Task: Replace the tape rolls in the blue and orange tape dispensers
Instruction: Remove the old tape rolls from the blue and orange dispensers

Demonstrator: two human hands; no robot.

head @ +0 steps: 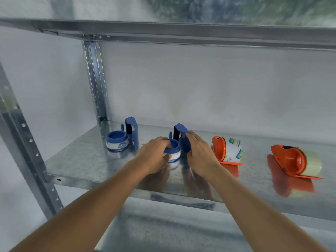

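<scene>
Two blue tape dispensers and two orange ones stand in a row on a metal shelf [94, 166]. My left hand [154, 153] grips the tape roll [175, 155] on the hub of the middle blue dispenser [181, 137], fingers hooked into the hub. My right hand [200, 153] clasps that dispenser's upright blue body. The other blue dispenser [131, 132] with its roll [117, 143] stands at the left. To the right lie an orange dispenser [219, 148] holding a labelled roll [234, 149] and a second orange dispenser [291, 159] holding a clear roll [311, 163].
A steel upright [95, 82] rises at the shelf's back left corner, another post [21, 142] at the front left. The upper shelf beam [181, 33] runs overhead. A white wall closes the back. A lower shelf [163, 231] lies beneath my arms.
</scene>
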